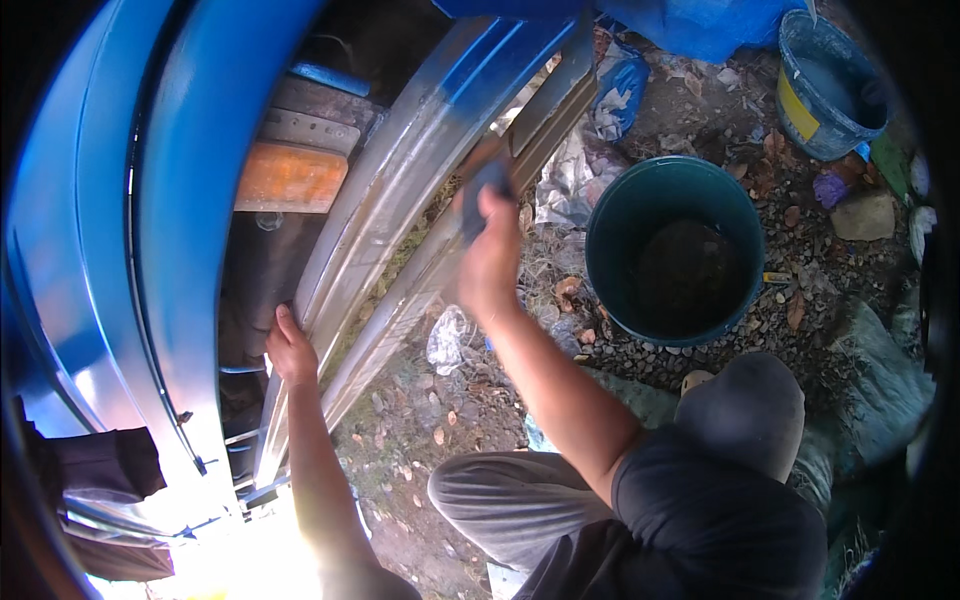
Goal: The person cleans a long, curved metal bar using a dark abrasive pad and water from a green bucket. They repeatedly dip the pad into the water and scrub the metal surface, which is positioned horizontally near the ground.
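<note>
Dull metal rails [390,202], partly blue at their upper end, run diagonally beside a blue vehicle body panel [187,187]. My left hand [291,349] rests at the left edge of the nearer rail, fingers bent against it, with no tool visible in it. My right hand [491,262] grips a dark, flat block [484,191] against or just over the outer rail; motion blur hides the exact contact and what the block is made of. An orange-faced plate [291,178] sits in the gap between the blue panel and the rails.
A dark green bucket [752,277] stands on the gravel right of my right hand. A second bucket [795,109] with cloudy liquid is at the upper right, near a stone [864,216]. Crumpled plastic [448,339] and dry leaves litter the ground. Dark cloth hangs at the lower left.
</note>
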### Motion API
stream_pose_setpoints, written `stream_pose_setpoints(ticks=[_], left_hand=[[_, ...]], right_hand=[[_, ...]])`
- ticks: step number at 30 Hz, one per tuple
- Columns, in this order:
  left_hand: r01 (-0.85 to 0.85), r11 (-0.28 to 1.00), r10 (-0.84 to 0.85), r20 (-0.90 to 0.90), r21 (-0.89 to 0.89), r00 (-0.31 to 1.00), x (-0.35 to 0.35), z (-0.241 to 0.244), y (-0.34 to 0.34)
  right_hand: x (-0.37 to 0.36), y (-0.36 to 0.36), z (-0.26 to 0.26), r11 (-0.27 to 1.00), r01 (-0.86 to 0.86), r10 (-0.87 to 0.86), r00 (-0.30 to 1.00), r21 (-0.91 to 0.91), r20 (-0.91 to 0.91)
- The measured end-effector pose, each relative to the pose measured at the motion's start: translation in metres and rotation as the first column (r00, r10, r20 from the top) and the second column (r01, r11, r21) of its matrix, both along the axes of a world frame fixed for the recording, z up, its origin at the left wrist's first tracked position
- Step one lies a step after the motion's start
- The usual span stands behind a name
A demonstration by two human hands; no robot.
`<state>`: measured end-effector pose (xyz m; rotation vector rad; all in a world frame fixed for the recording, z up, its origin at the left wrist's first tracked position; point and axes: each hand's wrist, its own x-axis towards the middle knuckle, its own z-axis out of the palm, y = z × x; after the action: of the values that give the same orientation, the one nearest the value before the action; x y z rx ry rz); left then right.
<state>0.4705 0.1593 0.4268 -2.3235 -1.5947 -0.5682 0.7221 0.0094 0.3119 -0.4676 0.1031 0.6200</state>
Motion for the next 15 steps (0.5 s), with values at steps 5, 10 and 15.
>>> stream_pose_setpoints(ticks=[5, 10, 15], left_hand=[[0.035, 0.999, -0.035, -0.004, 0.028, 0.999, 0.006, 0.006, -0.001], [0.027, 1.0, -0.027, 0.009, 0.0, 1.0, 0.003, -0.005, 0.009], [0.041, 0.999, -0.041, 0.021, 0.027, 0.999, -0.012, -0.005, 0.005]], right_hand=[[0.012, 0.019, 0.02, 0.959, 0.27, -0.196, 0.858, -0.092, 0.475], [-0.119, 0.058, 0.016, 0.935, 0.311, -0.097, 0.682, -0.168, 0.725], [-0.105, 0.046, 0.023, 0.877, 0.273, 0.116, 0.678, -0.396, 0.725]])
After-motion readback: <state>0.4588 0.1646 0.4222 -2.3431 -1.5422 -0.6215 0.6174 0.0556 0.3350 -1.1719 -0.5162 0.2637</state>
